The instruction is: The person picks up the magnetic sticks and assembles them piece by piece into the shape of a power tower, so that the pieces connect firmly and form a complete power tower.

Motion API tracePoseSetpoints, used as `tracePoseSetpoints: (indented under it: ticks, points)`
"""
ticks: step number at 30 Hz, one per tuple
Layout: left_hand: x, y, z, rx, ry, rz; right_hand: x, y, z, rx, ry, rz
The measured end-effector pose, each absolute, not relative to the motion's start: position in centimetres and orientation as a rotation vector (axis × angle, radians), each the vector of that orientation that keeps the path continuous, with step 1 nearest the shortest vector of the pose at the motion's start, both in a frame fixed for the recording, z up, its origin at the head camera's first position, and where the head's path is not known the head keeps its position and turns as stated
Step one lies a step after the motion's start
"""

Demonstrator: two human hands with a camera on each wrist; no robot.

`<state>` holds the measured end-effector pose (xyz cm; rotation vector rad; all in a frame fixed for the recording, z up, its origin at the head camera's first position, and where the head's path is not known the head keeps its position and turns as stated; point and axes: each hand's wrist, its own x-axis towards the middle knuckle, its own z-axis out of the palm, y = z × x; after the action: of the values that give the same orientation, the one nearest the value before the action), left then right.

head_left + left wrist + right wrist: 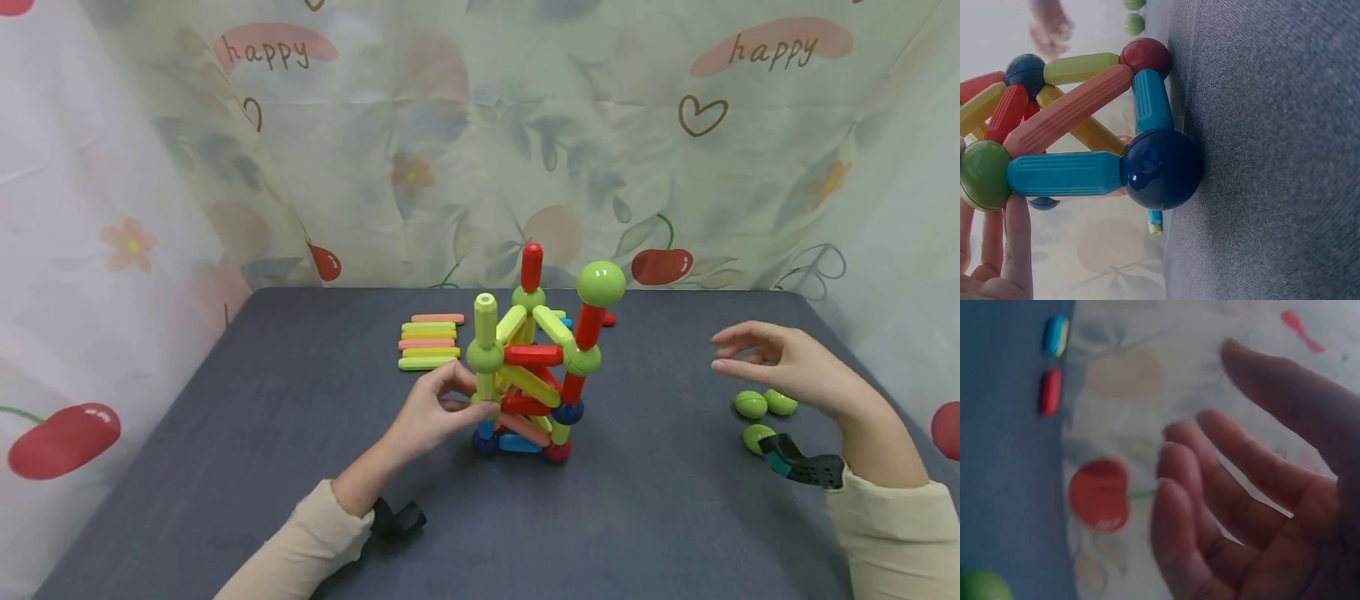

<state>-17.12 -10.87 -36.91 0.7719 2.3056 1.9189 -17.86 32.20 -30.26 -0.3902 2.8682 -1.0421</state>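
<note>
A tower of coloured rods and balls [532, 356] stands upright at the middle of the table. One green ball [601, 284] tops its right front red rod; the red rod [532, 267] at the back and the light green rod [486, 320] at the left have bare upper ends. My left hand [442, 408] pinches the tower's left side at a lower green ball [985, 175], above a blue rod [1065, 174] and a dark blue ball [1161, 169]. My right hand [798, 367] hangs over the right side, fingers loosely bent and holding nothing [1254, 506].
Several pink, yellow and green rods [428, 363] lie in a row left behind the tower. Behind it, on the right, lie a red rod [1050, 392] and a blue rod [1055, 335]. Loose green balls [751, 405] rest beneath my right hand. A patterned curtain [480, 150] borders the table.
</note>
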Motion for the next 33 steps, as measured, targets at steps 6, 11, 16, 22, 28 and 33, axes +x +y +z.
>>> tracePoseSetpoints:
  ticks: [6, 11, 16, 22, 28, 33]
  points:
    - [-17.1, -10.8, -36.9, 0.781, 2.308, 1.918, -18.3, 37.1, -33.9, -0.47, 2.616, -0.945]
    - [-17.0, -10.8, -36.8, 0.792, 2.302, 1.92, -18.2, 39.0, -36.0, -0.557, 2.475, -0.96]
    - [-17.2, -10.8, -36.8, 0.787, 2.307, 1.914, -17.7, 38.5, -36.6, -0.432, 2.425, -0.919]
    - [-17.1, -10.9, -36.9, 0.791, 2.31, 1.914, -18.2, 36.3, -35.7, -0.443, 2.414, -0.925]
    - [-17.2, -10.9, -37.1, 0.766, 2.318, 1.913, -19.6, 31.7, -32.7, -0.509, 2.736, -0.969]
    - [-17.3, -10.9, -37.2, 0.759, 2.316, 1.909, -20.9, 26.7, -29.5, -0.588, 2.854, -1.27]
